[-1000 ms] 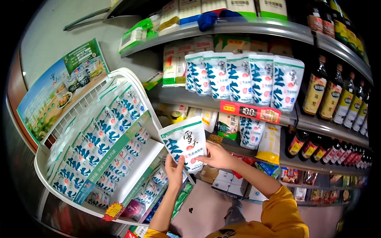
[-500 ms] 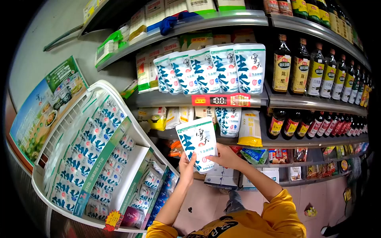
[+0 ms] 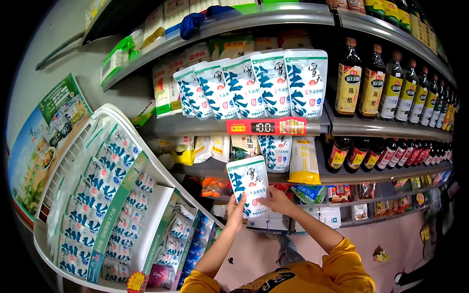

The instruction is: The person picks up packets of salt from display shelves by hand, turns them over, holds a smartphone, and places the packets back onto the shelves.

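Note:
A white pouch (image 3: 251,183) with a green top strip and blue lettering is held upright in front of me, its printed face showing. My left hand (image 3: 235,213) grips its lower left edge, thumb on the front. At the lower right edge, my right hand (image 3: 276,200) pinches it; the fingers behind are partly hidden. Beyond, a row of matching pouches (image 3: 305,88) stands on the middle shelf above a red price tag (image 3: 264,127). More such pouches (image 3: 88,210) fill the white display rack (image 3: 161,195) on the left.
Dark sauce bottles (image 3: 348,83) line the shelves on the right. Below the price tag stands a yellow-white bag (image 3: 304,163). Packaged goods (image 3: 339,193) fill the lower shelf. A blue cloth (image 3: 191,25) hangs at the top shelf's edge. A poster (image 3: 46,141) is at far left.
The view has swung right, so the shelves and rack appear further left. Both hands still hold the pouch, which now appears lower and slightly smaller.

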`<control>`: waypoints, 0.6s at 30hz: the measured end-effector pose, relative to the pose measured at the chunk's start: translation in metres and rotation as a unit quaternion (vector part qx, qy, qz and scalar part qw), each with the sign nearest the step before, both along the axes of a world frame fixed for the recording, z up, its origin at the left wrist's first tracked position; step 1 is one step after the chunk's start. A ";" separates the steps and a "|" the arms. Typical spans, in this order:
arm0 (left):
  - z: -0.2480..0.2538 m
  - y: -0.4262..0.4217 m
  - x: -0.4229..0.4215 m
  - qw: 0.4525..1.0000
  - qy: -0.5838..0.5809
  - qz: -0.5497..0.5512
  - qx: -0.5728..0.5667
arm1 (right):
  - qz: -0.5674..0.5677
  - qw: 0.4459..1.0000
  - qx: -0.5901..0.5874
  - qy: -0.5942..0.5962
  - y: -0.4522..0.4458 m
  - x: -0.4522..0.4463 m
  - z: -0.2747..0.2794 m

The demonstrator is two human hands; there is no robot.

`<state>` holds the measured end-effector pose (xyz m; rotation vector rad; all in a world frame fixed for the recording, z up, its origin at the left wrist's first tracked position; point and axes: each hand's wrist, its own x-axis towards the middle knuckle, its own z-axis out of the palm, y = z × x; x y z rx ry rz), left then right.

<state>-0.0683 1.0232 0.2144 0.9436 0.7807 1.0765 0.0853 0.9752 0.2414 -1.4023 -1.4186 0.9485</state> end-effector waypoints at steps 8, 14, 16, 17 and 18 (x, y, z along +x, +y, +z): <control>0.003 0.061 0.018 0.998 0.029 -0.022 0.050 | -0.057 0.994 0.009 -0.094 0.057 0.013 -0.009; 0.008 0.113 0.042 0.988 0.104 -0.016 0.116 | -0.065 0.983 0.039 -0.165 0.102 0.033 -0.002; 0.008 0.129 0.054 0.993 0.053 0.017 0.106 | -0.079 0.975 0.109 -0.176 0.119 0.038 -0.004; 0.007 0.135 0.060 0.994 0.034 0.033 0.096 | -0.086 0.981 0.089 -0.151 0.124 0.041 -0.006; 0.010 0.140 0.064 0.995 0.032 0.032 0.094 | -0.086 0.981 0.087 -0.153 0.128 0.043 -0.007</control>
